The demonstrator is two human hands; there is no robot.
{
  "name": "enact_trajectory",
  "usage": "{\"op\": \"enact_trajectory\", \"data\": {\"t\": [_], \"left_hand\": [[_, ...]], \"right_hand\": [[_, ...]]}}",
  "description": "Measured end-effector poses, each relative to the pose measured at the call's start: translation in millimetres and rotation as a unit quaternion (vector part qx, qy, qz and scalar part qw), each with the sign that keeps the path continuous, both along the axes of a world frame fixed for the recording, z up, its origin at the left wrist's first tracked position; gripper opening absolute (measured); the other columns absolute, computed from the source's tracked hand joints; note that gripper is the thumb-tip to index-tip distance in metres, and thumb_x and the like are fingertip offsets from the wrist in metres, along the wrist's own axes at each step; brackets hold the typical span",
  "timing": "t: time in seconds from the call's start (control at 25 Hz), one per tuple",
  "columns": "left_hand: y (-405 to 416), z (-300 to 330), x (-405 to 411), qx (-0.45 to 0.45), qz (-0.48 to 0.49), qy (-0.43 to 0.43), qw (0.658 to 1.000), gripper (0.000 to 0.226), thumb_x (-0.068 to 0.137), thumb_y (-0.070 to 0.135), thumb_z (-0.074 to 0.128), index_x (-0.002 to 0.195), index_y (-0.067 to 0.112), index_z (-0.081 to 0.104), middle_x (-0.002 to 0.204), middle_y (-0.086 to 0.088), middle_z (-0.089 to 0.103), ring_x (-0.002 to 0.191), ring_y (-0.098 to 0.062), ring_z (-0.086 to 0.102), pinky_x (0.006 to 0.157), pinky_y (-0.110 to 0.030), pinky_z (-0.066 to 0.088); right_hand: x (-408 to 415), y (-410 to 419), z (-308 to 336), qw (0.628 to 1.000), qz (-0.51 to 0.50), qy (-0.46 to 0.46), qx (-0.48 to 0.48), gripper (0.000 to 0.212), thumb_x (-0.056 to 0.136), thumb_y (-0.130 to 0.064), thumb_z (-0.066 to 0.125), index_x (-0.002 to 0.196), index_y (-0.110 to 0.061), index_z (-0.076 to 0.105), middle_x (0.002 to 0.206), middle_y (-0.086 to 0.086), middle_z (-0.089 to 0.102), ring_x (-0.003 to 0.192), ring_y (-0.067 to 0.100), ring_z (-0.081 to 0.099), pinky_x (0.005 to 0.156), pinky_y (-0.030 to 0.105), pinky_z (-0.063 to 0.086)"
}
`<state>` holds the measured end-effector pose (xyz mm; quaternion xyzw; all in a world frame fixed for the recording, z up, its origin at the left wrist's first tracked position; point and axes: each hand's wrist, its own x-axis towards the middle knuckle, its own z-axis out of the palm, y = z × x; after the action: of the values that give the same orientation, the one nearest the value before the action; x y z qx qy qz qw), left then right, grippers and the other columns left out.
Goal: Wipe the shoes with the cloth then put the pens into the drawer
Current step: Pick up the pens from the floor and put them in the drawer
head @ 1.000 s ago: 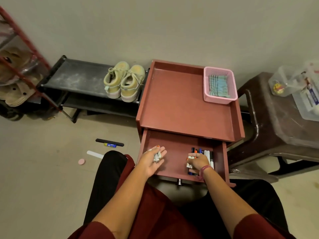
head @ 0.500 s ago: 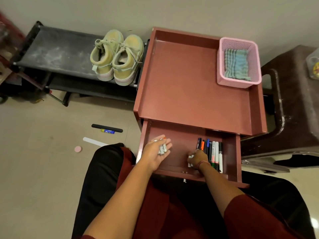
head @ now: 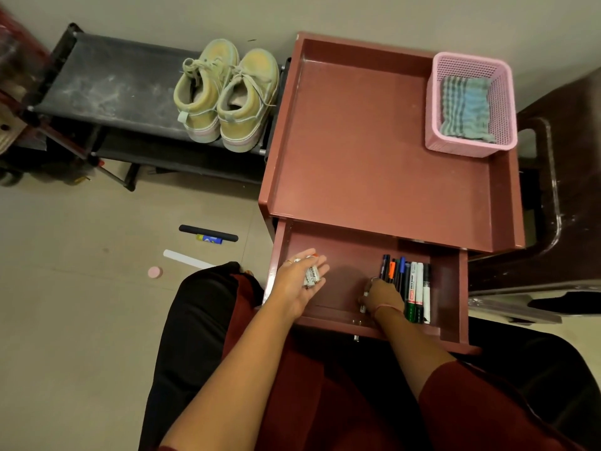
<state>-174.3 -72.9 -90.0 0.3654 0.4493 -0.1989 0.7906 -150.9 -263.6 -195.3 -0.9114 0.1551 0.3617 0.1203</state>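
Note:
The reddish-brown drawer (head: 450,297) stands pulled out under the cabinet top (head: 374,151). Several pens and markers (head: 413,288) lie in a row at its right side. My right hand (head: 380,296) rests in the drawer beside them, fingers closed on a white pen. My left hand (head: 300,281) hovers palm-up over the drawer's left part, cupping a few white pens (head: 311,274). A pair of pale yellow-green shoes (head: 227,96) sits on the black rack (head: 107,89). The striped blue-green cloth (head: 466,109) lies in the pink basket (head: 471,148).
On the floor at the left lie a black bar (head: 208,232), a small blue-yellow item (head: 209,239), a white strip (head: 187,258) and a pink cap (head: 154,272). A dark brown stool (head: 562,196) stands to the right of the cabinet. My knees are under the drawer.
The view has tilted down and closer to the cabinet. My right hand has slid back toward the drawer's front, uncovering the row of pens. My left hand has stayed cupped in place.

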Motion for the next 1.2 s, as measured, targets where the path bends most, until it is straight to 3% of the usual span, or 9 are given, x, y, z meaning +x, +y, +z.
{"op": "enact_trajectory", "data": {"t": [0.24,0.52,0.64,0.84,0.92,1.0,1.04,1.12,1.2], "left_hand": [[-4,-2,-1,0.006,-0.008,-0.005,1.0,0.017,0.096,0.007,0.053,0.109,0.016,0.06,0.105,-0.008,0.07,0.099,-0.021,0.067,0.084,-0.032,0.051],[-7,-1,-1,0.011,-0.019,-0.008,1.0,0.016,0.096,0.008,0.052,0.107,0.017,0.06,0.103,-0.007,0.07,0.098,-0.02,0.067,0.082,-0.031,0.051],[-8,-2,-1,0.012,-0.024,-0.008,1.0,0.017,0.096,0.008,0.052,0.109,0.017,0.059,0.105,-0.007,0.07,0.096,-0.019,0.067,0.081,-0.03,0.051],[-8,-3,-1,0.015,-0.029,-0.004,0.999,0.016,0.096,0.009,0.052,0.108,0.017,0.06,0.105,-0.006,0.07,0.097,-0.019,0.067,0.08,-0.03,0.051],[-8,-3,-1,0.01,-0.038,0.002,0.999,0.016,0.096,0.01,0.051,0.108,0.017,0.06,0.104,-0.006,0.07,0.097,-0.019,0.067,0.081,-0.03,0.05],[-9,-3,-1,0.001,-0.051,0.01,0.999,0.017,0.096,0.013,0.052,0.109,0.017,0.061,0.106,-0.007,0.069,0.097,-0.02,0.066,0.079,-0.03,0.05],[-11,-3,-1,-0.004,-0.058,0.013,0.998,0.017,0.096,0.014,0.052,0.109,0.016,0.062,0.107,-0.007,0.069,0.096,-0.02,0.066,0.078,-0.03,0.05],[-15,-1,-2,-0.014,-0.075,0.013,0.997,0.016,0.095,0.017,0.054,0.108,0.014,0.063,0.105,-0.007,0.068,0.092,-0.019,0.065,0.079,-0.03,0.049],[-20,-1,-3,-0.018,-0.087,0.012,0.996,0.013,0.095,0.017,0.054,0.102,0.014,0.065,0.097,-0.006,0.068,0.085,-0.018,0.064,0.078,-0.03,0.049]], "right_hand": [[3,-8,3,1.0,0.018,-0.006,-0.003,0.033,0.082,-0.025,0.068,0.112,-0.01,0.065,0.126,0.014,0.047,0.103,0.034,0.06,0.09,0.041,0.051],[9,-31,6,0.995,0.077,-0.01,0.059,0.033,0.084,-0.024,0.065,0.115,-0.015,0.06,0.119,0.01,0.061,0.108,0.027,0.059,0.092,0.035,0.047],[15,-34,6,0.993,0.104,0.004,0.049,0.021,0.09,-0.023,0.056,0.104,-0.013,0.067,0.109,0.01,0.066,0.101,0.028,0.061,0.087,0.033,0.049],[17,-41,2,0.991,0.124,0.039,0.024,0.027,0.091,-0.022,0.047,0.1,-0.013,0.071,0.106,0.011,0.068,0.098,0.028,0.062,0.086,0.033,0.05],[20,-39,7,0.994,0.099,0.024,0.038,0.024,0.091,-0.02,0.049,0.096,-0.01,0.071,0.104,0.012,0.068,0.094,0.028,0.062,0.083,0.032,0.049],[22,-29,20,0.991,-0.024,-0.016,0.127,0.019,0.091,-0.018,0.053,0.085,-0.008,0.068,0.1,0.017,0.068,0.079,0.026,0.061,0.076,0.032,0.048],[21,-21,30,0.966,-0.136,-0.013,0.218,0.015,0.091,-0.019,0.057,0.084,-0.01,0.066,0.1,0.017,0.068,0.074,0.022,0.061,0.074,0.033,0.05],[18,-1,53,0.858,-0.298,0.08,0.41,0.02,0.091,-0.028,0.059,0.1,-0.011,0.065,0.105,0.011,0.067,0.086,0.02,0.065,0.078,0.032,0.054],[14,16,69,0.8,-0.297,0.144,0.502,0.034,0.092,-0.037,0.055,0.115,-0.013,0.064,0.108,0.006,0.068,0.099,0.021,0.064,0.089,0.036,0.053]]}}
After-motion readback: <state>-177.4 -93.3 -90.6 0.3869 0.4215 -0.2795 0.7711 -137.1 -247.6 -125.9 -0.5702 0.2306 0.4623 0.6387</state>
